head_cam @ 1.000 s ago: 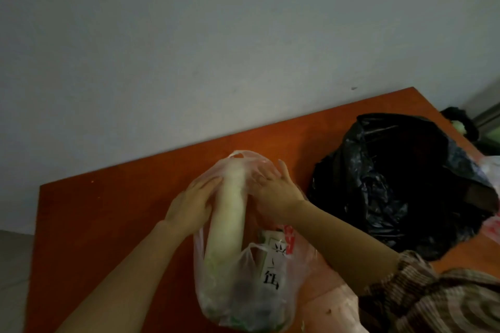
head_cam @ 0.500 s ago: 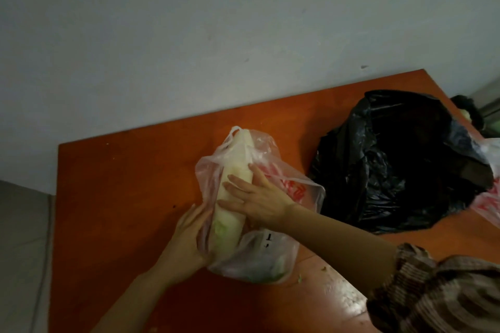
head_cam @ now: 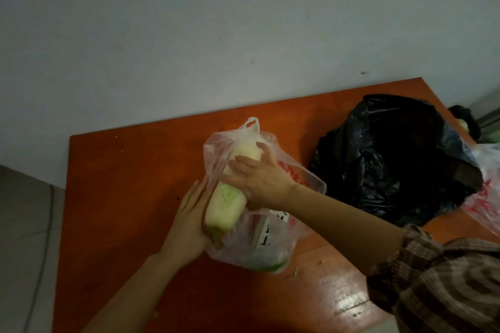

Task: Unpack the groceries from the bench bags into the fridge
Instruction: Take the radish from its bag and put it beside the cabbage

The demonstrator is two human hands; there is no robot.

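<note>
Far left: a strip of grey floor, then the bare orange worktop (head_cam: 108, 197) set against a pale wall.

Next, the left hand (head_cam: 189, 222), fingers straight and together, palm laid flat against the near end of a long pale cabbage (head_cam: 226, 205). Pressing, not gripping, likely as a prop against sliding back down.

Around the cabbage, a thin clear bag (head_cam: 273, 249) with red print, slumped on the worktop, handle loop upright behind the cabbage's far end. Inside, dimly, more greens and something with a printed label.

Just right of that, the right hand (head_cam: 259, 176), fingers curled over the cabbage's far half and clamped on it, apparently to draw it free of the plastic. Film between fingers and cabbage or not: impossible to tell. Hands apart, one on each side of the cabbage.

Further right, a crumpled black bag (head_cam: 392, 159), mouth gaping, untouched. At the right edge, part of a second clear bag (head_cam: 484, 197) with red print.

Counted: two hands, one cabbage, three bags. No fridge in view. Cabbage not yet clear of its bag, so probably early in the unpacking.
</note>
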